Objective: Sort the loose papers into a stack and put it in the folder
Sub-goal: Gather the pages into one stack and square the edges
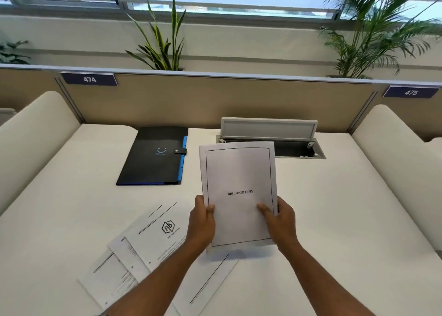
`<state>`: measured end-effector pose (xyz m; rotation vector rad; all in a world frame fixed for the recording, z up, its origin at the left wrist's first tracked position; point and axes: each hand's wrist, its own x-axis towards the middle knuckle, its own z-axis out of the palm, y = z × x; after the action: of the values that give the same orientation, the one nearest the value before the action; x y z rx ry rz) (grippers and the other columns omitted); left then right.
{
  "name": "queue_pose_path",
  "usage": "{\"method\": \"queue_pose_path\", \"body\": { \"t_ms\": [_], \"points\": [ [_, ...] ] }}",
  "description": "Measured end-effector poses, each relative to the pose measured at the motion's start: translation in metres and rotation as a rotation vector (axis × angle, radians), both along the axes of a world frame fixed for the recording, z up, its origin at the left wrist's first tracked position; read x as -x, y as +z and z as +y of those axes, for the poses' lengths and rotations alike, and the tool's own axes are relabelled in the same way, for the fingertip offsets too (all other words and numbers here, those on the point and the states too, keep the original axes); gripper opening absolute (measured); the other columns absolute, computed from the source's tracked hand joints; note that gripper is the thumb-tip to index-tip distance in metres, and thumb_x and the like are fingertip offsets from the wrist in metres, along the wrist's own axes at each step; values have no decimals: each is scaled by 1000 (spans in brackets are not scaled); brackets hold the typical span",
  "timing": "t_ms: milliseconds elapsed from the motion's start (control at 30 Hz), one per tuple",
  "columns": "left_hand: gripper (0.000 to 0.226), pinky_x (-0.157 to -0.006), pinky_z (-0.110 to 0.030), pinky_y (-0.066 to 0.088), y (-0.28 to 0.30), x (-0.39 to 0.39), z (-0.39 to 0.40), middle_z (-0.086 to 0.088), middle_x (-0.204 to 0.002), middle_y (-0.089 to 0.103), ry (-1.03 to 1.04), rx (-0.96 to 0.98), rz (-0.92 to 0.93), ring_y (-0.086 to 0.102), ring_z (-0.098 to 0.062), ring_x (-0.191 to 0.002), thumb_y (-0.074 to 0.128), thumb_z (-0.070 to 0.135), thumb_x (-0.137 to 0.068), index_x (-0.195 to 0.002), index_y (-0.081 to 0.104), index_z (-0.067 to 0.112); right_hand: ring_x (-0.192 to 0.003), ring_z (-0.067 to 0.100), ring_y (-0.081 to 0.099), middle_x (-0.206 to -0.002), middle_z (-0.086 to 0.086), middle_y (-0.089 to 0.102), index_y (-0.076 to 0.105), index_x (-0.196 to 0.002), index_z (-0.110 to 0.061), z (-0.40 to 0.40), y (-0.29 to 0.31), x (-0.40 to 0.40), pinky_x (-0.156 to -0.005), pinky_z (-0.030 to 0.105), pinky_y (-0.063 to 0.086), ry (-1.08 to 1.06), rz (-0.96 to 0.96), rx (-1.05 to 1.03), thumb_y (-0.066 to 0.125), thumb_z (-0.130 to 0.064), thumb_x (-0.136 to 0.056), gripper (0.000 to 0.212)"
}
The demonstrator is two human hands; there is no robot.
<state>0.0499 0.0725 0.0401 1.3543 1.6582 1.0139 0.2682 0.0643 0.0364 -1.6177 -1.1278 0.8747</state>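
The folder (153,156) lies on the desk (334,220) behind the loose papers (153,239), left of the cable box (270,136).

Black folder (153,155) with blue edge and blue smile mark; white, black-bordered sheet (239,191); white loose papers (153,248); cream counter (334,220).

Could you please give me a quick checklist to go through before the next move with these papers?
1. Both hands hold the sheet: left hand and right hand grip the bibliography page at its sides. Ok.
2. All papers gathered: loose papers lie spread on the desk. Not ok.
3. Folder ready: black folder lies closed, its strap across the edge. Not ok.
4. More than one sheet in the hands: cannot tell.
5. Open cable hatch beyond the page: keep papers away. Ok.
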Motion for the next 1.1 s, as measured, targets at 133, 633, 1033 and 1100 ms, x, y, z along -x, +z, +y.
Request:
{"method": "queue_pose_path", "body": {
  "t_ms": [133, 633, 1033, 1100],
  "points": [
    [5, -60, -21, 45, -11, 7, -18, 11, -85, 58, 143, -5, 76, 60, -8, -75, 47, 26, -102, -102, 41, 25, -88, 20, 77, -96, -5, 81, 76, -105, -22, 2, -5, -1, -74, 37, 62, 141, 89, 136, 79, -18, -89, 16],
    [88, -120, -50, -4, -70, 64, -134, -18, -161, -11, 485, 464, 491, -12, -37, -148, 60, 44, -90, -152, 8, 9, -94, 25, 75, -101, 1, 79, 76, -110, -18, -14, -52, 23, -89, 46, 61, 366, -93, 406, 78, -21, -88, 22],
    [72, -121, -36, 17, -66, 99, -121, 0, -162, 17, 6, 236, 502, 9, -21, -150, 71, 38, -86, -145, 35, 18, -105, 15, 53, -115, -4, 54, 64, -125, -23, -43, -48, 34, -93, 36, 46, 296, -337, 322, 73, -35, -93, 36],
    [67, -119, -35, 22, -62, 102, -116, 0, -157, 27, -45, 203, 431, 17, -19, -148, 74, 31, -85, -141, 40, 18, -108, 15, 57, -117, -5, 57, 63, -111, -38, -48, -44, 35, -92, 35, 47, 302, -265, 329, 72, -34, -93, 20]
  ]
}}
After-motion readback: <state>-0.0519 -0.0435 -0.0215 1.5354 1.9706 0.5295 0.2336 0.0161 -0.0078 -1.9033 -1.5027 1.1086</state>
